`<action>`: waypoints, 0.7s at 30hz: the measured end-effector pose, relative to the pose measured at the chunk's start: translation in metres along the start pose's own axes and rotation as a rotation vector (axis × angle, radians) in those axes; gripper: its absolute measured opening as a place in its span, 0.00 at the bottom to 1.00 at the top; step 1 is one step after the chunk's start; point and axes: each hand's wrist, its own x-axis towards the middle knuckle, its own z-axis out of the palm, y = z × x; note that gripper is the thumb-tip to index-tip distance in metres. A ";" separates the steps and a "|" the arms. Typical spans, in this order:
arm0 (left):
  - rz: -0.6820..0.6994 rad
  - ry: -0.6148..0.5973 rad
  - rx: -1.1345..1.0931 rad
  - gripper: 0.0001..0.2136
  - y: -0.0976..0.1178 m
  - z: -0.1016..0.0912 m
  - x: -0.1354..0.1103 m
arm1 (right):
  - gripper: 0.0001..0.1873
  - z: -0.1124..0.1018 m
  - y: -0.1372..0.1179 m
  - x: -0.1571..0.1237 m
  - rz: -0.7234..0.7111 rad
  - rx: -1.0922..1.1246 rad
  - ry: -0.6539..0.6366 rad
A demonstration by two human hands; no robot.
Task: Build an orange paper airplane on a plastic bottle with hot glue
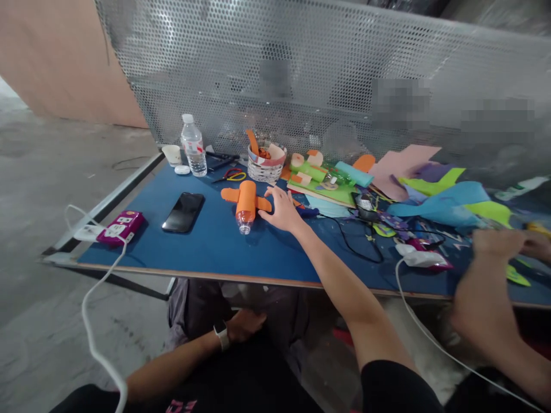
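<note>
A small clear plastic bottle wrapped in orange paper [247,198] lies on the blue table, its neck toward me. Two rounded orange paper flaps stick out from its sides like wings. My right hand [283,211] has its thumb and forefinger around the right flap [263,204], one on each edge. Below the table edge, my left hand [247,326], with a watch on the wrist, rests in my lap in shadow; its fingers are hard to make out. A black phone [183,213] lies left of the wrapped bottle.
Behind stand a water bottle [194,147], a paper cup [172,155], scissors [232,175] and a woven basket [267,167]. Coloured paper sheets [443,203] are heaped at right, near another person's blurred arm [486,298]. White cables run from purple packs [121,228]. A perforated metal panel [301,69] closes the back.
</note>
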 end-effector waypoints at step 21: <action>0.855 0.227 0.235 0.06 0.061 -0.131 -0.041 | 0.12 -0.038 0.042 0.163 -0.101 -0.194 0.341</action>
